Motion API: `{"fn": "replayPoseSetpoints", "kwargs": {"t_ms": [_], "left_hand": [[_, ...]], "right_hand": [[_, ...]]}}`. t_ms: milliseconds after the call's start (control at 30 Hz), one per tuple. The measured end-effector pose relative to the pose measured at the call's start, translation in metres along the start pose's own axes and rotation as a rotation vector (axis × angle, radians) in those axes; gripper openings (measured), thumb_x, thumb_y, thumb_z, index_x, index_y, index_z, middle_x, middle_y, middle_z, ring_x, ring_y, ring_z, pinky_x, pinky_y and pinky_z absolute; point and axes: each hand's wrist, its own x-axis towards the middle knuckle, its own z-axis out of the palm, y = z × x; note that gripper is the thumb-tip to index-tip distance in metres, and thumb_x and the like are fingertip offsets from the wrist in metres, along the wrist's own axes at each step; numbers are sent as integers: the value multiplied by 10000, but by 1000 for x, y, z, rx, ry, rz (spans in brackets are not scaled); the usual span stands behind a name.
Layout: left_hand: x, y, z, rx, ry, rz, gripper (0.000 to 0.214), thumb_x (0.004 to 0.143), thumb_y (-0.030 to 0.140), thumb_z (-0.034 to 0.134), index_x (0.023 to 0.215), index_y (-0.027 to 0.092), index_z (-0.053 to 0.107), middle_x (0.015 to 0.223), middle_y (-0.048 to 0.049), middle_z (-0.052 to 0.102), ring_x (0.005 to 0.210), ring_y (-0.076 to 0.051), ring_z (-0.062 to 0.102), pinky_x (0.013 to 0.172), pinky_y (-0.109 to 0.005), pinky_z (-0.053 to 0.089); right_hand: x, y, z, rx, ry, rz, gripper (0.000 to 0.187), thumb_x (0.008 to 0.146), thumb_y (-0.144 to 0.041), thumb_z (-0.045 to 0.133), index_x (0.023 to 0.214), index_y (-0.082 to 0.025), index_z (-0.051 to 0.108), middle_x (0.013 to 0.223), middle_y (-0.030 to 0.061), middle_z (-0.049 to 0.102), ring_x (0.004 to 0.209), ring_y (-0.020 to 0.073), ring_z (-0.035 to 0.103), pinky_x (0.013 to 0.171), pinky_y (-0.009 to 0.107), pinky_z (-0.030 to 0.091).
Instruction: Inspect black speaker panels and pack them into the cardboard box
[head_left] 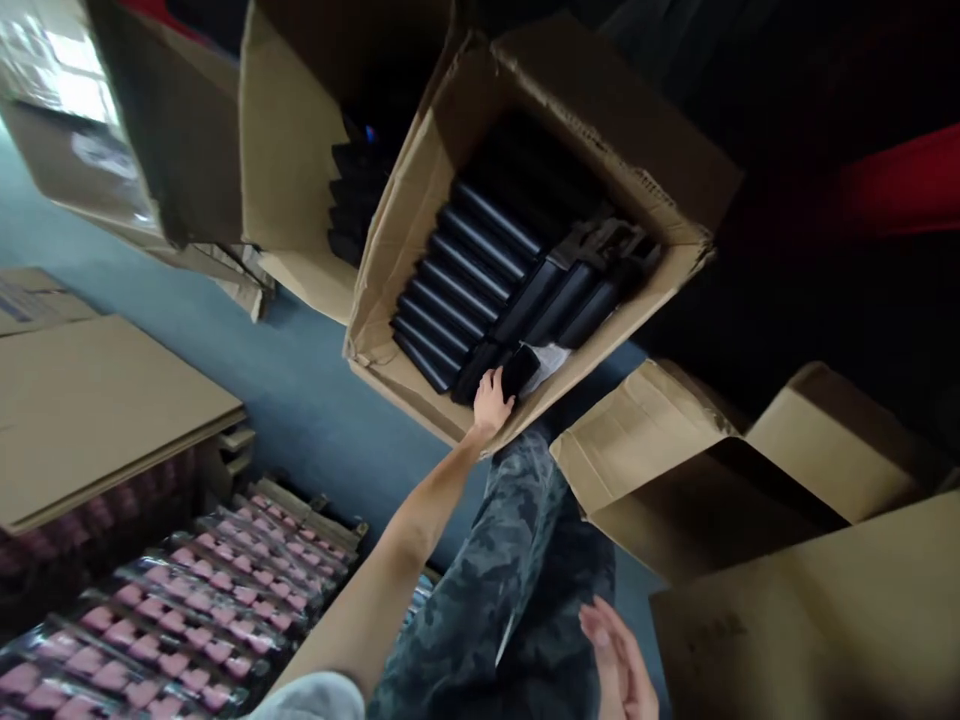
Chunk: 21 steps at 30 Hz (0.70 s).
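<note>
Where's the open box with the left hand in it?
In the head view, the open box sits at upper centre, right of another carton and above the camouflage trousers.

Blk. pcs. (pixel 465 270), long & slim w/ rounded, faintly glossy edges, lie side by side in a tight parallel row inside an open cardboard carton (pixel 412 210). A few more blk. blocks (pixel 566 300), duller on top, sit alongside, btwn. the row's end & the carton wall. Toward the corner nearest the worker, 1 dark, matte pc. (pixel 521 372) rests right by some white wrap (pixel 551 362). Carton's far end: too dark to tell pcs. apart.
</note>
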Motion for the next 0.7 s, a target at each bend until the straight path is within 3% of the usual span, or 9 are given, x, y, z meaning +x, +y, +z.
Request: {"fn": "replayPoseSetpoints", "kwargs": {"t_ms": [133,233,433,567,700], "left_hand": [[13,11,20,40,-8,-4,859,855,226,745,1592,79,330,1562,-283,443,1460,-423,436,1201,-568,373],[22,23,30,43,-49,50,885,821,178,764,1596,104,343,1606,-258,426,1491,-387,419,1229,-509,357],[30,39,48,45,-42,-14,898,808,150,749,1598,51,333,1675,-307,300,1546,-438,325,1247,-559,310],[21,37,34,-18,-48,-14,902,827,170,691,1635,116,294,1665,-222,392,1492,-377,439,1211,-482,403],[-8,35,-7,-108,-54,8,912,794,180,699,1629,192,333,1593,-130,531,1403,-316,561,1168,-418,472]], "right_hand": [[13,-18,4,-4,-10,66,641,871,-680,732,1255,-167,707,1163,113,779,1167,304,721,976,299,575],[22,-20,6,-14,-22,88,624,890,-668,720,1280,-181,694,1189,91,771,1185,259,710,1006,245,543],[39,-9,12,36,-70,3,580,917,-649,702,1284,-199,689,1211,105,760,1173,287,715,1032,329,566],[49,9,8,25,-98,-49,615,910,-673,685,1270,-174,696,1198,133,759,1137,310,728,1015,377,581],[51,24,-2,17,-166,-93,617,918,-682,669,1268,-175,699,1212,129,750,1139,303,716,1046,409,558]]}}
